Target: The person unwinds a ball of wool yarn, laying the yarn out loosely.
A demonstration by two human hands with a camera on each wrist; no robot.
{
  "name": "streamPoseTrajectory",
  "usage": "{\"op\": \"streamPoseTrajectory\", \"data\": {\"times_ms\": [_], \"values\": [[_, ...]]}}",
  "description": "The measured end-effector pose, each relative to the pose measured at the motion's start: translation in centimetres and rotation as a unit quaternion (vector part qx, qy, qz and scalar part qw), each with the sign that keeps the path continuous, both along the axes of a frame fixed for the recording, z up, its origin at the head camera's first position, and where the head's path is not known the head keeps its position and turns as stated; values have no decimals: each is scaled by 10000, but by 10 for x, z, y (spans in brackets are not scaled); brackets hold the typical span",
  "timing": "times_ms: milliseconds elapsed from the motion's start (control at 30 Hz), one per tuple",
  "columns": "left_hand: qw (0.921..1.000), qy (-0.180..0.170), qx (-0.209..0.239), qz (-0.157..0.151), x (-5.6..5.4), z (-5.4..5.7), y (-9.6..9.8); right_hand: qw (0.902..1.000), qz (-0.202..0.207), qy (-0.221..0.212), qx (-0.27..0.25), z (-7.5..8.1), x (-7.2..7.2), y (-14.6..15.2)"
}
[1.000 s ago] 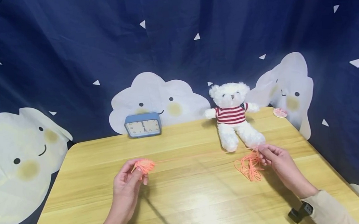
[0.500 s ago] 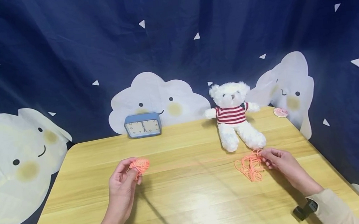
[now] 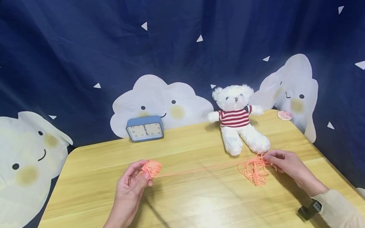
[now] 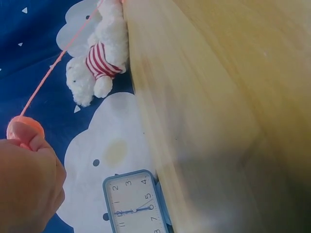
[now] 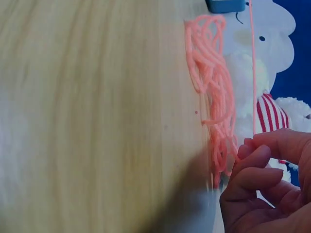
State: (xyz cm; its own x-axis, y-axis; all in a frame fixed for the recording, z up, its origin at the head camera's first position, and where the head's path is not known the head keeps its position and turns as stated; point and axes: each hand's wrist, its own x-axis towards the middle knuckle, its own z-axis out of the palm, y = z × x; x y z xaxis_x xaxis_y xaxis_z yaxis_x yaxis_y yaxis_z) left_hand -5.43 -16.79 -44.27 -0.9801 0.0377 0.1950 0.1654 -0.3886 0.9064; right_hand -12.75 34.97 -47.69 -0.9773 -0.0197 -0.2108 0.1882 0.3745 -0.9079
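Observation:
My left hand [image 3: 131,187] holds a small wound ball of orange yarn [image 3: 152,168] between thumb and fingers above the left half of the table. From the ball a strand [image 4: 51,69] runs taut across to the right. At its other end my right hand [image 3: 287,165] pinches the strand between thumb and index finger, as the right wrist view shows. Just beside those fingers a loose, tangled heap of the same yarn [image 5: 214,82] lies on the table. The heap is close in front of the feet of a white teddy bear [image 3: 235,116] in a red-striped shirt.
A blue alarm clock [image 3: 145,129] stands at the back left of the wooden table [image 3: 188,204]. At the far right corner lies a round pink disc [image 3: 284,115]. Behind the table hangs a dark blue curtain [image 3: 177,34] printed with clouds and white triangles.
The left hand drew back a little to the left, then came forward right again, turning the ball. The strand now shows taut between the hands. The right hand shifted slightly nearer me.

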Motion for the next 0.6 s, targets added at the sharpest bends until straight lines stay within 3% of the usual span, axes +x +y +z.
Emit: {"op": "streamPoseTrajectory", "data": {"times_ms": [133,300,467,600], "values": [[9999,-91,-63,-110,-1,-1,2,9997,161,-19,205,-1,0,0],[9995,-264,-170,-23,-4,0,9,9993,223,81,280,2,4,-4],[9988,-400,-271,73,-6,1,16,9992,13,268,304,8,9,-12],[9983,-497,-269,142,-7,3,19,9975,-392,551,187,13,14,-23]]}}
